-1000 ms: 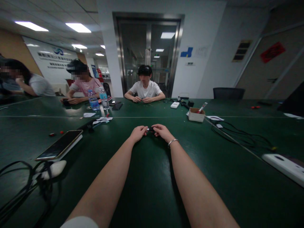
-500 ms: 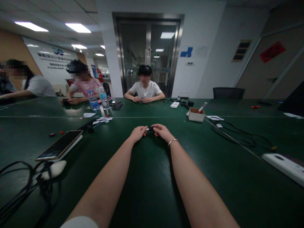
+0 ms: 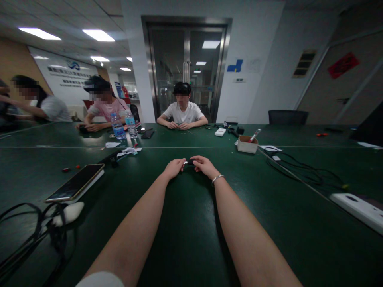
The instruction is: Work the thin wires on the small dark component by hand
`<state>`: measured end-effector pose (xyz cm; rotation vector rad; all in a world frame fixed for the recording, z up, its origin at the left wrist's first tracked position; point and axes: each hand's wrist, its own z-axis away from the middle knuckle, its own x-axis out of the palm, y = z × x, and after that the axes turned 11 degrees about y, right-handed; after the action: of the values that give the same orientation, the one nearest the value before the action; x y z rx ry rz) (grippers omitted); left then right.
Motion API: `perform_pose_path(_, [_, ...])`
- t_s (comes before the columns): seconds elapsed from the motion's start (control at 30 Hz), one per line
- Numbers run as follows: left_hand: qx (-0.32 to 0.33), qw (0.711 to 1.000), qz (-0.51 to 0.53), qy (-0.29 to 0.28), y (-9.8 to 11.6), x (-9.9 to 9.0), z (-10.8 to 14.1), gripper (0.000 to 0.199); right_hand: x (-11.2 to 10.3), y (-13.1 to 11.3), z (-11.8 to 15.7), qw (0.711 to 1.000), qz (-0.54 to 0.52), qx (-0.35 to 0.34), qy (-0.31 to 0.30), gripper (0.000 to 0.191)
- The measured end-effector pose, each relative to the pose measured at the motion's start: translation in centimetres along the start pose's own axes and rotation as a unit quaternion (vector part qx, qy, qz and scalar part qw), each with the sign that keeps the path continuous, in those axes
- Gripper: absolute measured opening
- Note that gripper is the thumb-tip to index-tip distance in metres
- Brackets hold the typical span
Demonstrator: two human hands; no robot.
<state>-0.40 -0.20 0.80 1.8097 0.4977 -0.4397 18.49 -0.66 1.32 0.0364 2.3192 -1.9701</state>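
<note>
Near the middle of the green table [image 3: 185, 215], a small dark object [image 3: 190, 162] with a shiny metal end on its left spans the space between my hands. My left hand [image 3: 174, 168] pinches the metal end with thumb and fingers. The dark end is gripped by my right hand [image 3: 204, 166], which wears a silver bangle on its wrist. Both hands rest low at the tabletop. The object is too small to name, and my fingers partly cover it.
At the left lie a phone [image 3: 76, 182] on a white box, tangled black cables and a white mouse [image 3: 68, 213]. Water bottles [image 3: 118, 126], a small box [image 3: 247, 145], cables and a power strip [image 3: 359, 209] are further out. A person [image 3: 182, 111] sits opposite.
My hands and the small object look the same as before. At the far left, a seated person has shifted, with an arm now raised.
</note>
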Motion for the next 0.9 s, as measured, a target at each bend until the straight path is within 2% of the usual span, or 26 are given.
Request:
perform_pose_path(0.43, [0.005,1.000,0.026,-0.004,-0.3,0.2,-0.1,0.048,0.0,-0.3,0.2,1.000,-0.018,-0.001,-0.003,0.022])
perform_pose_path(0.67, [0.020,0.999,0.035,0.001,-0.8,0.5,-0.3,0.036,0.3,-0.4,0.0,0.999,-0.012,0.021,0.032,0.014])
perform_pose_path(0.9, [0.034,0.995,0.083,0.031,-1.0,0.8,-0.2,0.030,0.4,0.0,-0.4,0.998,-0.019,0.042,0.049,0.009])
